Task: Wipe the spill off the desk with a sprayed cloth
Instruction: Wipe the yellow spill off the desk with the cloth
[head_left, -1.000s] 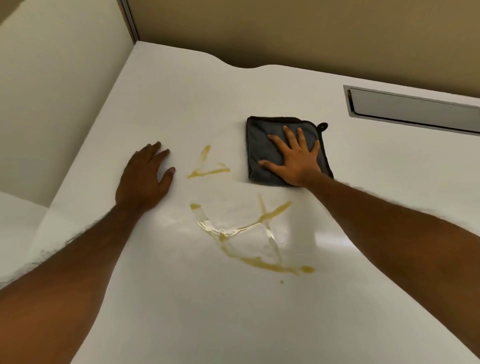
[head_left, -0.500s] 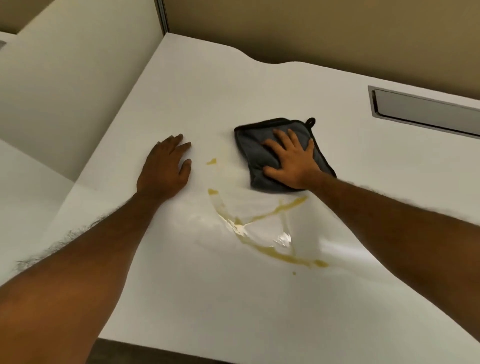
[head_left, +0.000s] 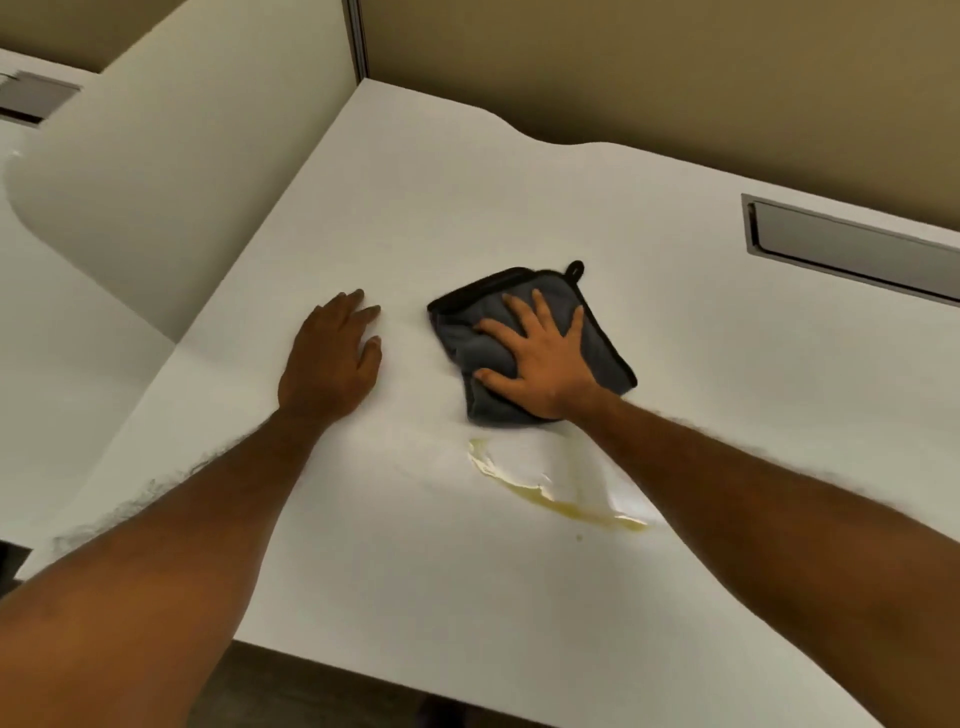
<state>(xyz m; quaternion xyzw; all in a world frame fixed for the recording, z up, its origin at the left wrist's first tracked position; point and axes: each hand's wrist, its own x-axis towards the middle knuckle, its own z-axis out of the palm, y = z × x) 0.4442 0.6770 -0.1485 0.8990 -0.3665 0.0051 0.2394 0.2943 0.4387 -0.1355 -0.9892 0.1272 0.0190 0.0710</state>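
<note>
On the white desk (head_left: 467, 218), right hand (head_left: 540, 358) flat on grey cloth (head_left: 597, 332), grip released, yellow spill (head_left: 561, 501) just nearer, left hand (head_left: 332, 358) flat.

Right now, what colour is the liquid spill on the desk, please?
Yellowish spill, clearest in the head view.

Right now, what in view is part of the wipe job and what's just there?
In the job:
- grey cloth under right hand
- yellow spill
- white desk
- left hand, flat on desk

Just there:
- metal cable slot
- partition wall
</note>
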